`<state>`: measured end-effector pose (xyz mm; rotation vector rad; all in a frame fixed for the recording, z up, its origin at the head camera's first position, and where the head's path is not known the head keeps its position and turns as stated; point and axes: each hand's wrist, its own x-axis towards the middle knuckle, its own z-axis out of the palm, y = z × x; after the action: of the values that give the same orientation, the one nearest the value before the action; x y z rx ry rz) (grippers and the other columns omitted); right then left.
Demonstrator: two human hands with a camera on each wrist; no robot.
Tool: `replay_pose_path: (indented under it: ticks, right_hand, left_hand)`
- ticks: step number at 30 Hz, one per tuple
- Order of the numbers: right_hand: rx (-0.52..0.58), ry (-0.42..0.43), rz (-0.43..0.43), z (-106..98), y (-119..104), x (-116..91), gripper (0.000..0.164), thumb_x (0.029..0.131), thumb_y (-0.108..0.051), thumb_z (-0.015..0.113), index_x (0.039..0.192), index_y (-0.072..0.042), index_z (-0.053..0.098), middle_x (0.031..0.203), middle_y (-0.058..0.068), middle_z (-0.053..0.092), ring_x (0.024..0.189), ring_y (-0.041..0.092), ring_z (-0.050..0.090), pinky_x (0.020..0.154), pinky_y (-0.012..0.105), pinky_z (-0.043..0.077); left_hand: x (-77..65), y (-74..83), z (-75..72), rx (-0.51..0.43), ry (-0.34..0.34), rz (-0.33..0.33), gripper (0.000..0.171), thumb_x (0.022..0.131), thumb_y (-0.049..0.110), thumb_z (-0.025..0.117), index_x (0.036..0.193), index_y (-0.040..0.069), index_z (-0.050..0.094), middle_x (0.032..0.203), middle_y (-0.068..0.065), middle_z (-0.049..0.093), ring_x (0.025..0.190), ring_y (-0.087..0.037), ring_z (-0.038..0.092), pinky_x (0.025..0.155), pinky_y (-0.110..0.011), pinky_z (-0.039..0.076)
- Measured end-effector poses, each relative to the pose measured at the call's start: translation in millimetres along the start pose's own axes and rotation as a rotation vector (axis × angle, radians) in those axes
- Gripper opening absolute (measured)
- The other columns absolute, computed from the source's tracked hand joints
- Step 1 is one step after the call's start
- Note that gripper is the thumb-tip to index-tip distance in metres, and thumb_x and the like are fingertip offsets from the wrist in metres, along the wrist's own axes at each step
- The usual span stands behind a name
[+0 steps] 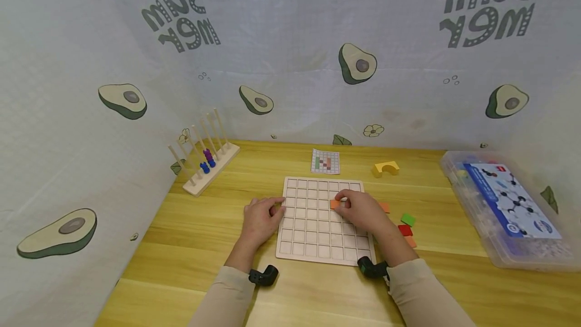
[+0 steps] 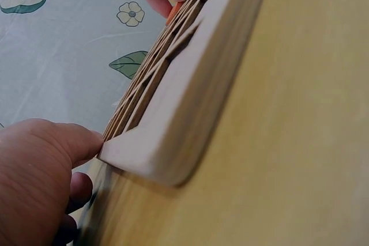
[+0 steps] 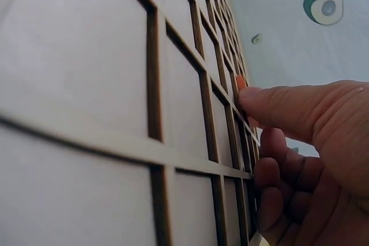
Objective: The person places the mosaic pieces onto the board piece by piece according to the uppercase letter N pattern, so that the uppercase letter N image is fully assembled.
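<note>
Currently, the right hand [image 1: 363,210] pinches an orange tile [image 1: 334,204] between thumb and fingertip at the surface of the wooden grid board [image 1: 312,225], right of its middle and toward the far side; whether the tile is fully seated in a square cannot be told. The left hand [image 1: 263,218] grips nothing: its thumb and forefinger reach to the board's left edge and touch it, with other fingers bent below, as the left wrist view shows. The board lies flat on the yellow wood-grain worktop [image 1: 181,266], between the two forearms. Just right of it, a second orange piece [image 1: 384,208] shows partly behind the right hand, and near that lie a green tile [image 1: 408,219], a red tile [image 1: 405,230] and another orange one [image 1: 410,241] close beside the red. Beyond the board's far edge is a printed card [image 1: 325,162] with a coloured grid, and to its right stands a yellow arch block [image 1: 386,168]. Over at the left, a peg stand [image 1: 211,169] carries blue beads [image 1: 205,167] and purple beads [image 1: 208,155]. At the right sits a clear plastic box [image 1: 495,246] bearing a blue-and-white sheet [image 1: 513,201]. An avocado-printed curtain [image 1: 290,24] hangs behind.
</note>
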<state>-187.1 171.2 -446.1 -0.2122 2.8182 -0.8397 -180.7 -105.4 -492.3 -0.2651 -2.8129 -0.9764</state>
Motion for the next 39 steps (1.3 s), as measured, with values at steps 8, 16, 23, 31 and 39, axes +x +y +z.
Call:
replay_pose_path:
  ticks: [8, 16, 23, 31, 39]
  right_hand:
    - [0.008, -0.004, -0.001, 0.7, 0.7, 0.5, 0.033, 0.096, -0.022, 0.068, 0.127, -0.009, 0.066, 0.078, 0.002, 0.056, 0.062, 0.016, 0.048, 0.059, 0.03, 0.038]
    - [0.093, -0.011, 0.089, -9.8, 5.8, -14.7, 0.04, 0.096, -0.024, 0.07, 0.133, -0.011, 0.063, 0.085, 0.004, 0.055, 0.068, 0.018, 0.049, 0.06, 0.03, 0.038]
    - [0.065, 0.018, 0.105, -22.1, 20.8, -27.3, 0.041, 0.095, -0.025, 0.071, 0.133, -0.01, 0.062, 0.085, 0.005, 0.054, 0.069, 0.019, 0.049, 0.06, 0.03, 0.039]
    - [0.082, 0.046, 0.167, -35.4, 43.7, -36.1, 0.047, 0.096, -0.028, 0.07, 0.137, -0.008, 0.059, 0.096, 0.008, 0.06, 0.082, 0.021, 0.054, 0.068, 0.032, 0.043]
    - [0.051, 0.064, 0.186, -47.3, 67.8, -42.5, 0.053, 0.098, -0.036, 0.067, 0.14, -0.005, 0.056, 0.103, 0.013, 0.063, 0.085, 0.023, 0.056, 0.07, 0.031, 0.046]
  left_hand:
    - [-0.5, 0.3, -0.6, -0.004, 0.0, 0.004, 0.027, 0.097, 0.031, 0.07, 0.122, 0.022, 0.076, 0.069, 0.01, 0.055, 0.073, -0.013, 0.041, 0.075, -0.032, 0.026]
    - [-0.7, -0.3, -0.5, -0.002, 0.004, 0.02, 0.027, 0.097, 0.031, 0.07, 0.122, 0.022, 0.076, 0.069, 0.01, 0.055, 0.073, -0.012, 0.041, 0.075, -0.032, 0.026]
    - [-0.8, -0.3, -0.7, -0.008, 0.019, 0.028, 0.027, 0.096, 0.03, 0.071, 0.121, 0.021, 0.077, 0.069, 0.01, 0.054, 0.072, -0.012, 0.041, 0.074, -0.033, 0.027]
    - [-1.4, 0.6, -1.9, -0.007, 0.025, 0.029, 0.027, 0.096, 0.029, 0.071, 0.121, 0.021, 0.077, 0.068, 0.01, 0.054, 0.071, -0.012, 0.04, 0.075, -0.032, 0.027]
    - [-1.0, -0.2, -1.1, -0.012, 0.017, 0.03, 0.027, 0.096, 0.029, 0.071, 0.121, 0.021, 0.077, 0.068, 0.01, 0.054, 0.072, -0.013, 0.04, 0.076, -0.032, 0.027]
